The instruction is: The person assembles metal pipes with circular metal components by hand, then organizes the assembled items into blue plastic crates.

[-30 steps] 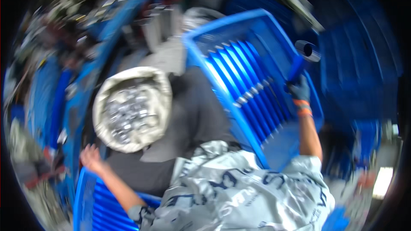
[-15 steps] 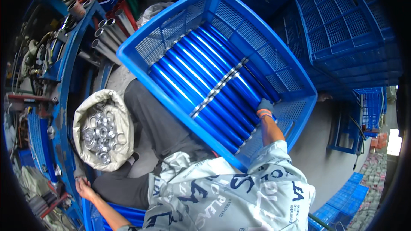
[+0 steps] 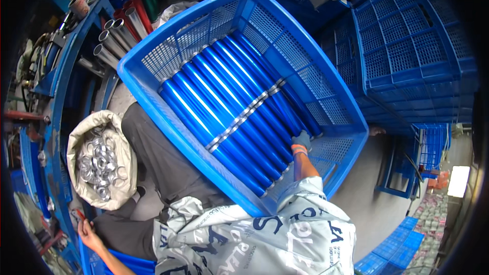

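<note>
My right hand (image 3: pixel 301 141), in a grey-blue glove with an orange cuff, is closed around the near end of a blue tube (image 3: pixel 288 114) inside a large blue plastic crate (image 3: pixel 153 103). That tube lies slightly askew against its neighbours. Shiny blue tubes with silvery ends fill the crate in two rows, with the ends meeting along the middle. My left hand (image 3: pixel 88 235) is low on the left, its fingers partly spread beside a small red part (image 3: pixel 79 215). Its palm side is hidden, and I see nothing held in it.
A cream sack (image 3: pixel 130 165) of silvery metal rings (image 3: pixel 101 165) stands by my leg. Bare metal tubes (image 3: pixel 109 46) lean beside a blue bench frame (image 3: pixel 57 102). Blue crates (image 3: pixel 402 35) are stacked at the right. More blue tubes (image 3: pixel 133 262) lie below my left forearm.
The view has shifted, so the crate and sack appear further left. My right hand stays at the tube's end. My left hand has moved beside the red part, its fingers more extended.
</note>
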`<state>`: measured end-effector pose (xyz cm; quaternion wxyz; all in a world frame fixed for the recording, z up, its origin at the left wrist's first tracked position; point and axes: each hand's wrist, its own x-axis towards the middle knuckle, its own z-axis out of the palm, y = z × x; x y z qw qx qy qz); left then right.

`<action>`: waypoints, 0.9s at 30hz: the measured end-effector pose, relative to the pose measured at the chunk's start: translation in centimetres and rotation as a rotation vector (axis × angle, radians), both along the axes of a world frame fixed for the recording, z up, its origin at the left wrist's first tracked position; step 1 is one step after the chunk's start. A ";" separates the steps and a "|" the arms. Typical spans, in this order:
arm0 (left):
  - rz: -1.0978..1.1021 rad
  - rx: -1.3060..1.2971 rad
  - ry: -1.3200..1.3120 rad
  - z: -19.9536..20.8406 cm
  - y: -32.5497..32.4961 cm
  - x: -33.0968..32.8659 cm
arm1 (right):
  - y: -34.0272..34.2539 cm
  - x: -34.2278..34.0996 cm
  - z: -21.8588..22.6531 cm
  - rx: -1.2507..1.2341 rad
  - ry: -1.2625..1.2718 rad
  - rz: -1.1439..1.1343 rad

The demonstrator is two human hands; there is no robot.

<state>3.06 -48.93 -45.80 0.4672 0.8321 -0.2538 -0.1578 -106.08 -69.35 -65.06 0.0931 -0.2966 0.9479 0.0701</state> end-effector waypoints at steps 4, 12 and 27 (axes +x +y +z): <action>-0.021 0.071 -0.071 0.6 0.2 0.4 | -0.5 1.3 -1.7 -0.022 -0.154 -0.044; -0.107 0.026 -0.080 0.7 -1.9 -0.1 | 1.3 1.3 -4.4 -0.087 0.018 0.177; -0.360 -0.783 -1.228 52.0 3.5 -18.9 | -22.5 52.1 24.4 -1.055 -1.443 0.691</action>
